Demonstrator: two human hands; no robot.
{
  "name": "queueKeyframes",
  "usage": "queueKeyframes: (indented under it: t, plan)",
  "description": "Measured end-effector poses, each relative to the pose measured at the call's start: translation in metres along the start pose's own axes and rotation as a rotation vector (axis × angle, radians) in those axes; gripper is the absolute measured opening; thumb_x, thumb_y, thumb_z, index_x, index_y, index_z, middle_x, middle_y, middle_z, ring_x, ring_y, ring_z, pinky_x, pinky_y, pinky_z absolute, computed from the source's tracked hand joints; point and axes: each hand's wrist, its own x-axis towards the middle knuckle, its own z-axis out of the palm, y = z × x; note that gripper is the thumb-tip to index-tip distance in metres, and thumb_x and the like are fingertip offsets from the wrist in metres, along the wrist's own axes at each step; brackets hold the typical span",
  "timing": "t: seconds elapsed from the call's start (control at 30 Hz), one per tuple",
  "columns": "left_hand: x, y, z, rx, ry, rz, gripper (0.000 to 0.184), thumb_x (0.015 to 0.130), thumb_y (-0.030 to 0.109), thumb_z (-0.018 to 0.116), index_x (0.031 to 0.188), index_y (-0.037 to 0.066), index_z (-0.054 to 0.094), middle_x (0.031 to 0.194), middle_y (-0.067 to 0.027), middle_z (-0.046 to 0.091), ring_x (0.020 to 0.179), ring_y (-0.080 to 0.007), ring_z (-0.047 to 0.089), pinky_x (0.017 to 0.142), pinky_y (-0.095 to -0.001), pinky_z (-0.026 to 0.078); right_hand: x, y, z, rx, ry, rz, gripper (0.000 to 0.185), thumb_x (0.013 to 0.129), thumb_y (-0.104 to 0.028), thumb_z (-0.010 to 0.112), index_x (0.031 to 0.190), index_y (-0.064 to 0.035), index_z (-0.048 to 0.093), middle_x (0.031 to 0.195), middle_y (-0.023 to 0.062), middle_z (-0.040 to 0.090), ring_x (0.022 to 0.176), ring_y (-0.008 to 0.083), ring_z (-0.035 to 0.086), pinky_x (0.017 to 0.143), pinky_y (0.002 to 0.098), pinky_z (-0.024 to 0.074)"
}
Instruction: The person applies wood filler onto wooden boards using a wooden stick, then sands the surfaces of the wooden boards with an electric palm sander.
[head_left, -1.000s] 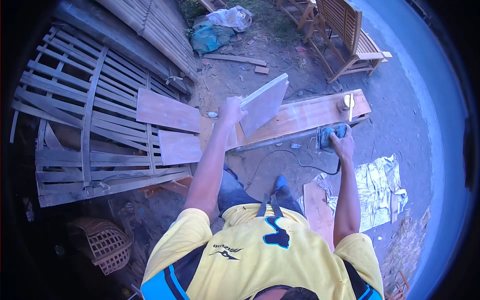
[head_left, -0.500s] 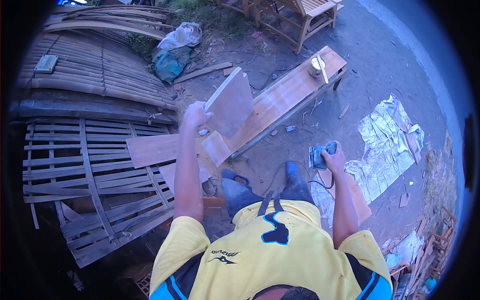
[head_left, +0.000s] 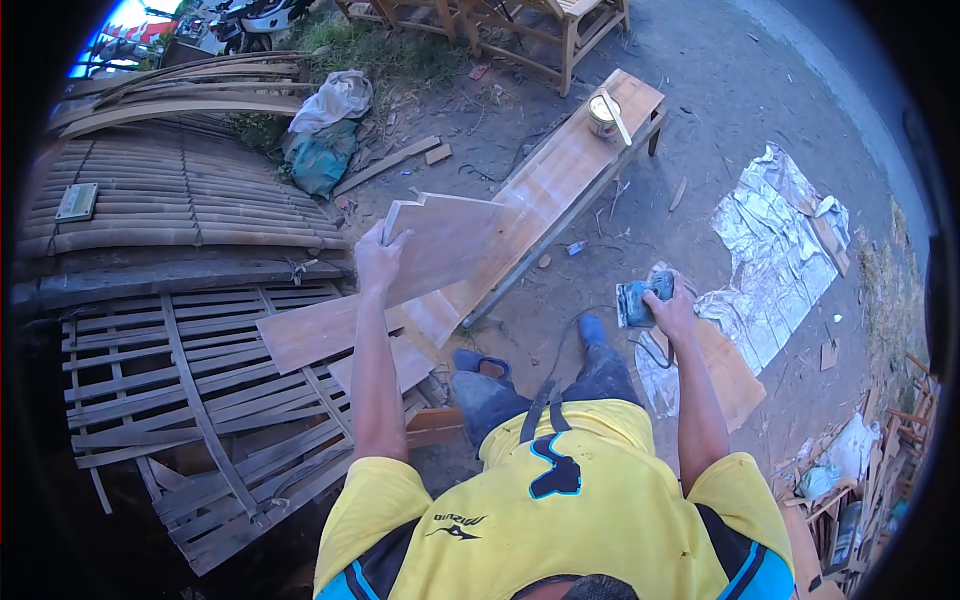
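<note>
My left hand (head_left: pixel 379 255) grips the end of a flat wooden board (head_left: pixel 450 240), which is held up and tilted above the near part of a long wooden bench (head_left: pixel 545 185). In my right hand (head_left: pixel 672 306) is a blue-green power sander (head_left: pixel 634 303), off the bench to the right, with its cord hanging below. An open can (head_left: pixel 603 116) with a stick across its top stands at the bench's far end. A small board (head_left: pixel 430 318) lies at the near end. Two more boards, one long (head_left: pixel 310 334) and one short (head_left: pixel 402 363), lie left of it, partly behind my left forearm.
Slatted bamboo frame (head_left: pixel 200 390) at left, bamboo panel (head_left: pixel 150 195) behind it. Plastic bags (head_left: pixel 325 150) lie beyond the bench. Wooden chairs (head_left: pixel 540 45) stand at the top. A silvery sheet (head_left: pixel 775 240) and a flat board (head_left: pixel 720 375) lie on the ground at right; scrap wood (head_left: pixel 880 480) lower right.
The view has turned and the scene has shifted. The board in my left hand has swung from steeply raised to a lower, more sideways tilt. The sander has moved away from the bench's far end.
</note>
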Motion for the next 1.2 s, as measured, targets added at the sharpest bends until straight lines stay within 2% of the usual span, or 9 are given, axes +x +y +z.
queueKeyframes:
  t: [0.13, 0.4, 0.47, 0.57, 0.73, 0.8, 0.87, 1.1, 1.2]
  plan:
    - [-0.035, -0.014, -0.006, -0.359, 0.124, -0.039, 0.032, 0.093, 0.022, 0.087, 0.114, 0.0, 0.077, 0.092, -0.0082, 0.078, 0.085, -0.0124, 0.068, 0.08, -0.0328, 0.055, -0.003, 0.007, -0.01, 0.014, -0.074, 0.102, 0.09, 0.079, -0.048, 0.082, 0.152, -0.0037, 0.053, 0.132, 0.0303, 0.069, 0.122, 0.0458, 0.068, 0.106, 0.0503, 0.0526]
    - [-0.075, -0.099, 0.102, -0.639, 0.205, -0.063, 0.034, 0.093, 0.017, 0.087, 0.119, -0.002, 0.076, 0.101, -0.0075, 0.079, 0.091, -0.0135, 0.069, 0.085, -0.0318, 0.054, 0.009, -0.026, 0.0, -0.074, -0.118, -0.015, 0.085, 0.079, -0.043, 0.083, 0.15, -0.0052, 0.055, 0.131, 0.0311, 0.069, 0.121, 0.0476, 0.068, 0.105, 0.0515, 0.0529]
    - [-0.089, -0.113, 0.103, -0.641, 0.222, -0.097, 0.034, 0.092, 0.016, 0.087, 0.119, -0.001, 0.076, 0.102, -0.0085, 0.08, 0.092, -0.0138, 0.07, 0.085, -0.0322, 0.055, 0.01, -0.041, 0.004, -0.113, -0.104, -0.154, 0.09, 0.079, -0.047, 0.082, 0.154, -0.0078, 0.05, 0.125, 0.0329, 0.071, 0.116, 0.0493, 0.07, 0.102, 0.053, 0.0541]
    - [-0.121, -0.132, 0.079, -0.505, 0.161, -0.238, 0.034, 0.091, 0.015, 0.088, 0.12, 0.002, 0.077, 0.109, -0.0082, 0.081, 0.102, -0.0122, 0.072, 0.09, -0.0316, 0.056, 0.008, -0.074, 0.019, -0.15, -0.127, -0.225, 0.088, 0.08, -0.04, 0.084, 0.154, -0.0104, 0.049, 0.126, 0.0304, 0.068, 0.113, 0.0488, 0.068, 0.099, 0.0546, 0.0546]
    - [-0.158, -0.212, 0.101, -0.183, 0.063, -0.378, 0.032, 0.082, 0.014, 0.091, 0.11, 0.004, 0.079, 0.105, -0.0157, 0.081, 0.1, -0.0229, 0.078, 0.087, -0.0376, 0.058, -0.001, -0.16, 0.053, -0.203, -0.196, -0.461, 0.086, 0.082, -0.033, 0.085, 0.156, -0.0144, 0.046, 0.126, 0.0263, 0.062, 0.111, 0.0487, 0.066, 0.095, 0.0562, 0.0563]
    - [-0.174, -0.261, 0.134, -0.153, 0.108, -0.377, 0.036, 0.082, 0.014, 0.091, 0.114, 0.006, 0.078, 0.105, -0.0156, 0.081, 0.101, -0.0274, 0.078, 0.088, -0.04, 0.058, -0.009, -0.2, 0.074, -0.18, -0.249, -0.548, 0.086, 0.082, -0.031, 0.085, 0.156, -0.0164, 0.045, 0.126, 0.025, 0.059, 0.111, 0.0486, 0.066, 0.093, 0.0561, 0.0579]
    - [-0.185, -0.278, 0.154, -0.225, 0.041, -0.464, 0.04, 0.083, 0.011, 0.088, 0.122, 0.006, 0.078, 0.112, -0.0199, 0.08, 0.108, -0.0379, 0.077, 0.094, -0.0446, 0.058, -0.013, -0.231, 0.106, -0.173, -0.255, -0.671, 0.084, 0.083, -0.031, 0.085, 0.156, -0.0188, 0.045, 0.126, 0.0233, 0.058, 0.108, 0.0481, 0.068, 0.09, 0.0555, 0.0598]
    - [-0.193, -0.3, 0.174, -0.224, 0.172, -0.352, 0.042, 0.086, 0.012, 0.084, 0.127, 0.009, 0.076, 0.118, -0.0215, 0.078, 0.11, -0.0415, 0.075, 0.097, -0.0479, 0.058, -0.055, -0.342, 0.22, -0.235, -0.428, -0.828, 0.083, 0.084, -0.029, 0.086, 0.156, -0.0203, 0.045, 0.127, 0.0227, 0.059, 0.107, 0.0474, 0.07, 0.088, 0.0552, 0.0614]
    - [-0.203, -0.289, 0.176, -0.217, 0.066, -0.375, 0.041, 0.087, 0.016, 0.084, 0.127, 0.01, 0.076, 0.117, -0.0222, 0.077, 0.109, -0.0422, 0.074, 0.095, -0.0493, 0.059, -0.087, -0.371, 0.266, -0.284, -0.48, -0.9, 0.087, 0.083, -0.031, 0.088, 0.157, -0.0208, 0.043, 0.124, 0.0241, 0.058, 0.1, 0.048, 0.071, 0.084, 0.0559, 0.062]
